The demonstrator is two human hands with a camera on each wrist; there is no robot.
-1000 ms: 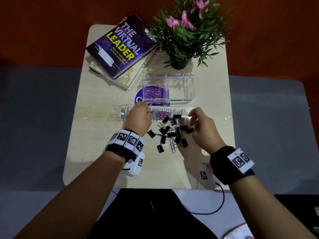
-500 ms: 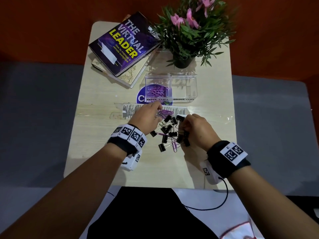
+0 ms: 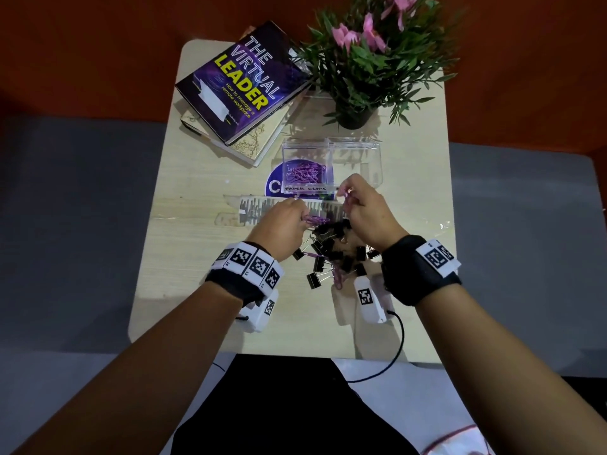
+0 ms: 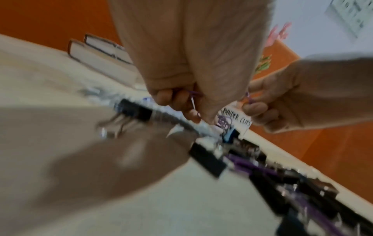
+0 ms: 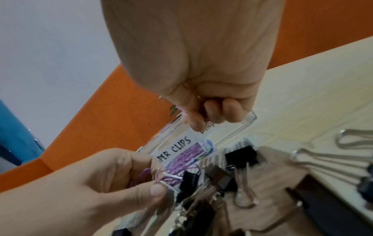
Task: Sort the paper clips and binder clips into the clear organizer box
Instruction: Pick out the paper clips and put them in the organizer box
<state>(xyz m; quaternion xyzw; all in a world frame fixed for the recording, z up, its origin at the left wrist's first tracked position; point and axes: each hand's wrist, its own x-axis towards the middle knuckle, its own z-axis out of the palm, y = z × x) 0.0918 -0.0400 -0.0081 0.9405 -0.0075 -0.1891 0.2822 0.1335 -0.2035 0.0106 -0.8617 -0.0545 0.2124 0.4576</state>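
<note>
pinching purple paper clips (image 3: 316,220) in both hands (image 3: 368,213)

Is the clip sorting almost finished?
Not yet. Some purple paper clips already lie in the clear organizer box. The left hand and right hand each pinch more purple clips. The black binder clips remain piled on the table, with their compartment empty.

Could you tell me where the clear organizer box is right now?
In the head view, the clear organizer box sits mid-table, just beyond both hands, in front of the potted plant.
</note>
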